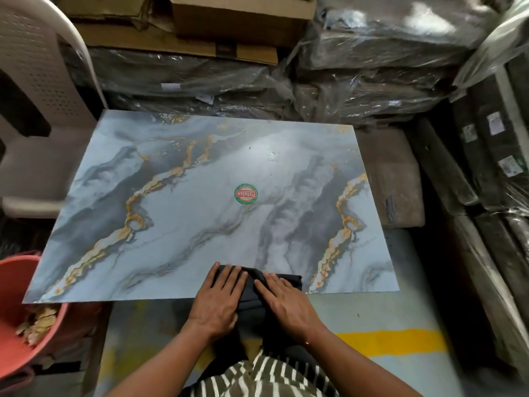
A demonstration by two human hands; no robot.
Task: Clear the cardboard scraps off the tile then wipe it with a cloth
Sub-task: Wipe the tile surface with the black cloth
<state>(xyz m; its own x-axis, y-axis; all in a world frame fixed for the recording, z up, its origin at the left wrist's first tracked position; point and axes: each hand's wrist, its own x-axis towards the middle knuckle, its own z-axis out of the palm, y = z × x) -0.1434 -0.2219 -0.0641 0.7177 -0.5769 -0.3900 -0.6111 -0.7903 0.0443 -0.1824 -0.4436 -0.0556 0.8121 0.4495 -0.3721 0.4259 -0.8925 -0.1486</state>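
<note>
A large blue-grey marble-patterned tile point(177, 202) with gold veins lies flat in front of me, a round red and green sticker point(246, 193) near its middle. A dark folded cloth point(253, 285) lies on the tile's near edge and hangs over it. My left hand point(219, 299) presses flat on the cloth's left part with straight fingers. My right hand point(283, 302) lies flat on its right part. Cardboard scraps point(40, 322) sit in a pink bucket point(14, 305) at the lower left. A few tiny dark specks dot the tile's far half.
A white plastic chair point(37, 110) stands at the left, beside the tile's far corner. Plastic-wrapped stacks point(357, 81) and cardboard boxes point(237, 15) line the back. Wrapped packs point(486, 156) stand along the right. The floor below has a yellow stripe point(395, 342).
</note>
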